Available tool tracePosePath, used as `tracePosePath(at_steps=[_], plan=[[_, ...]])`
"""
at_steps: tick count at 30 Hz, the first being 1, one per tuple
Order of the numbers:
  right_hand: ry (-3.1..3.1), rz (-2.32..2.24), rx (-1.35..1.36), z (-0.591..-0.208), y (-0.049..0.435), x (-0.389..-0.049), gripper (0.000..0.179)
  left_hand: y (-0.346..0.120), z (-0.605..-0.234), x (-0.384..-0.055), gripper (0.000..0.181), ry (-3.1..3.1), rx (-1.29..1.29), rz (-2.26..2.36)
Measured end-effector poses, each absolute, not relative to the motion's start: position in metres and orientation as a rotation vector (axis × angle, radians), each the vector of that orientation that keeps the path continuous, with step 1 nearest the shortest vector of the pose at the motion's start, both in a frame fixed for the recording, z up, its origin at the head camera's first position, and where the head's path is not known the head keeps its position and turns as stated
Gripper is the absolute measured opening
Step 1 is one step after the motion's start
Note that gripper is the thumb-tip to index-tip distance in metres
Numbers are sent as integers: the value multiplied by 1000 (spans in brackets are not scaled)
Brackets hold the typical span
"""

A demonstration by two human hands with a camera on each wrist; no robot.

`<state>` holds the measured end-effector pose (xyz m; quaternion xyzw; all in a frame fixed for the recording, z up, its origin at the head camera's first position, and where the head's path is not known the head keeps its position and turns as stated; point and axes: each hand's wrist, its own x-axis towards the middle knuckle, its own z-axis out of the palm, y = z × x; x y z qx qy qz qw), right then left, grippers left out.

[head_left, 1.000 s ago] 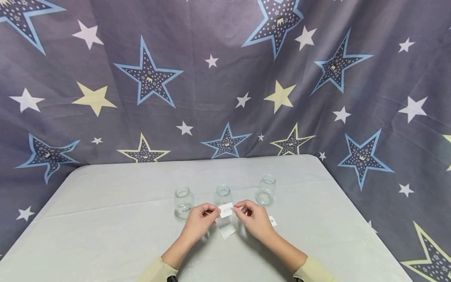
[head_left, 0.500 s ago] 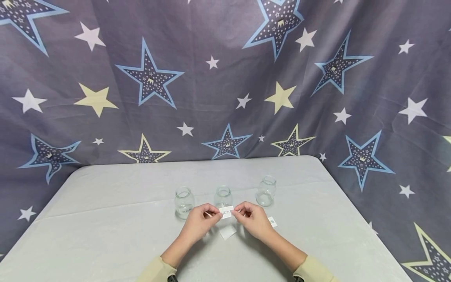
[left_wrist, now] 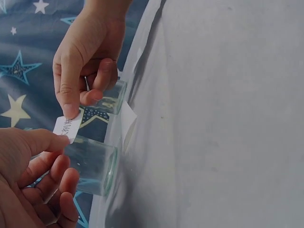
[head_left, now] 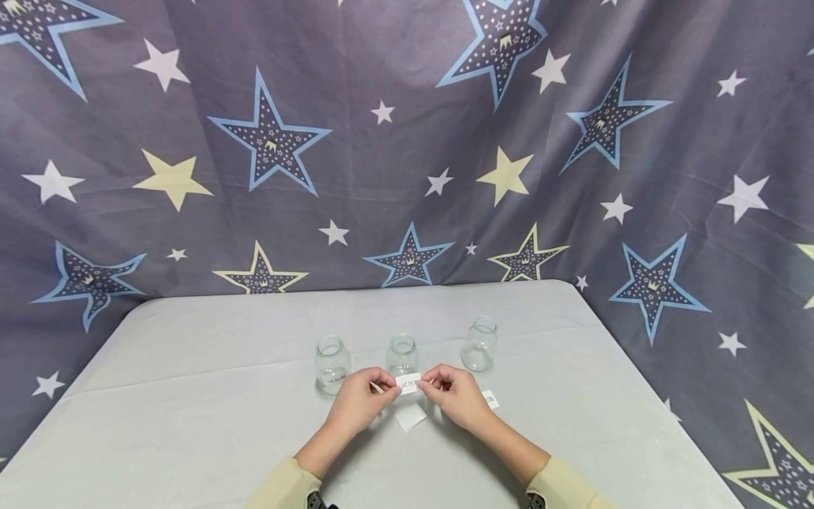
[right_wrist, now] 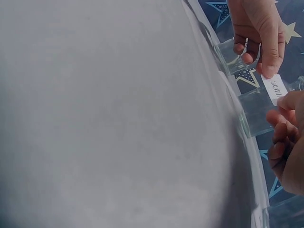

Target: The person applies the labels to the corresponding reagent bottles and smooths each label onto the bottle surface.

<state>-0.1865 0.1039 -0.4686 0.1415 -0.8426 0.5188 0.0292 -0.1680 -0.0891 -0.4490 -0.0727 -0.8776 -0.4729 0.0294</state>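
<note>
A small white label (head_left: 408, 383) with dark handwriting is stretched between both hands, in front of the middle glass jar (head_left: 402, 353). My left hand (head_left: 362, 399) pinches its left end between thumb and forefinger. At the other end, the thumb and forefinger of my right hand (head_left: 459, 397) grip the label. Both wrist views show the label (left_wrist: 67, 129) held by its edges, its written side (right_wrist: 274, 88) partly covered by fingertips. Below it on the table lies a blank white piece of paper (head_left: 410, 417).
To the left stands a glass jar (head_left: 331, 357) bearing a written label (head_left: 334, 380). Another glass jar (head_left: 480, 345), unlabelled on its visible side, stands farther back at right. A second white label (head_left: 490, 399) lies beside my right hand. A star-patterned curtain (head_left: 356, 155) hangs behind the table (head_left: 191, 396).
The label has sunk slightly and levelled out from its earlier tilt, with both hands still pinching it. Over the last half second almost nothing has moved.
</note>
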Motion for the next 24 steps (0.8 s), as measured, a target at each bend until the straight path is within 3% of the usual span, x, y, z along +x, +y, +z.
tracePosePath(at_steps=[24], plan=[[-2605, 1565, 447, -473, 101, -193, 5, -88, -453, -172, 8, -2717, -225, -1181]])
